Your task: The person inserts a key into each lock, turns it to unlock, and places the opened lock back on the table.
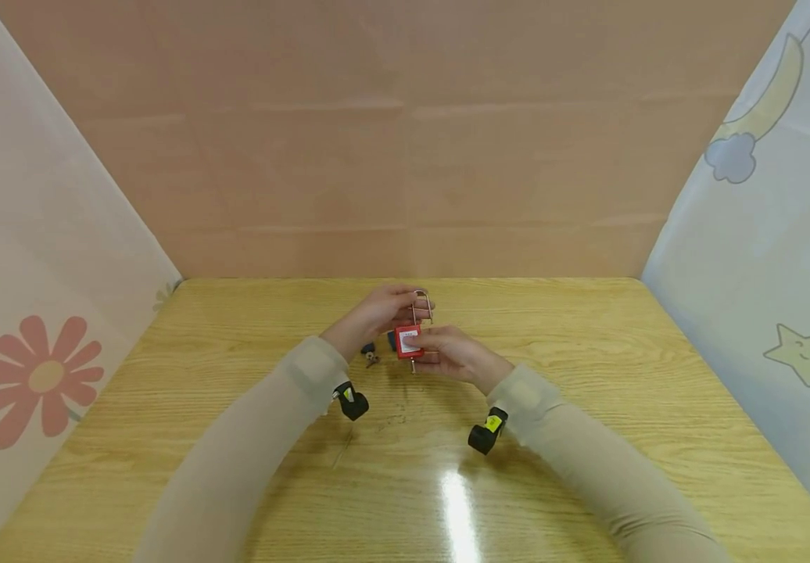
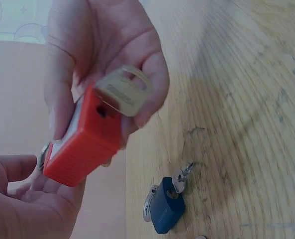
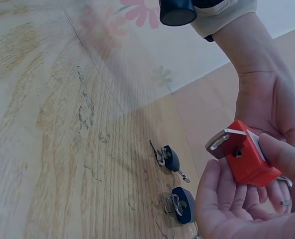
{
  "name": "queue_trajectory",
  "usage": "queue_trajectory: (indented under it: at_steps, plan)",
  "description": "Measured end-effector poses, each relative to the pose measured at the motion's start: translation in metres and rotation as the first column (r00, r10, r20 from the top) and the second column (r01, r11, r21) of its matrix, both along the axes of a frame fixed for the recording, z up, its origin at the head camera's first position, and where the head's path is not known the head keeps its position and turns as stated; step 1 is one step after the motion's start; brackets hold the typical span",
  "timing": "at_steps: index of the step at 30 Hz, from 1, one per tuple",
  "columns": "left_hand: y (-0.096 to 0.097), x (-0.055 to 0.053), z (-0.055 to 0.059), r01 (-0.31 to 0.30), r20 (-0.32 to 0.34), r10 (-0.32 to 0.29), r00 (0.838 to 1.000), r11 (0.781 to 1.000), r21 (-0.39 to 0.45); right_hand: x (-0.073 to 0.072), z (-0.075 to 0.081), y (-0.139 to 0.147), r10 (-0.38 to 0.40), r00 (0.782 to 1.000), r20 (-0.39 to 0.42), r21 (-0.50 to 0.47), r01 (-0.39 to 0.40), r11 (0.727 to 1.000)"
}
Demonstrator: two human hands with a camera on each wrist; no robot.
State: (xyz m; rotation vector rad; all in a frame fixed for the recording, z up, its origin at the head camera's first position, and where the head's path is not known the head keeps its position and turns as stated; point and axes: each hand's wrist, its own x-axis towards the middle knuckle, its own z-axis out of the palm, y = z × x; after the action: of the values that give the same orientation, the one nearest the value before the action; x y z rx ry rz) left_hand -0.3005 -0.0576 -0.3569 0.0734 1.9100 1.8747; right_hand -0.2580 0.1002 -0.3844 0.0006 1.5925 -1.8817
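Note:
A red padlock (image 1: 408, 342) with a white label is held between both hands above the table. My right hand (image 1: 454, 353) grips its body, thumb on the label and fingers behind. The silver shackle (image 1: 430, 306) stands out of the body, one end free. My left hand (image 1: 385, 306) pinches the shackle from the left, with fingers behind it. A flat metal key (image 2: 123, 93) sits at the underside of the red body. On the table beneath lie a blue padlock (image 2: 166, 205) with a key in it and a second dark padlock (image 3: 172, 158) with keys.
The wooden table (image 1: 588, 438) meets a plain brownish back wall (image 1: 405, 156). Patterned side panels (image 1: 32, 258) stand left and right. A black camera (image 1: 352, 401) is strapped to the left wrist, another (image 1: 487, 430) to the right.

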Motion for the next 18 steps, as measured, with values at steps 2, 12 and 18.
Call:
queue_trajectory:
  at_steps: [2,12,18]
  plan:
    - [0.0,-0.0006,0.001,0.003,0.01,-0.004,1.0,0.999,0.039,0.0004,0.0002,0.0004,0.004,1.0,0.0,-0.008,-0.004,1.0]
    - [-0.0005,0.0029,0.0077,0.023,0.048,-0.03,0.998,0.989,0.147,0.0002,-0.0028,0.0029,0.002,1.0,0.017,-0.03,-0.002,1.0]
    - [0.0002,0.0032,0.0095,0.002,0.07,-0.013,0.997,0.988,0.154,-0.0005,-0.0028,0.0027,-0.006,1.0,0.027,-0.03,0.007,1.0]
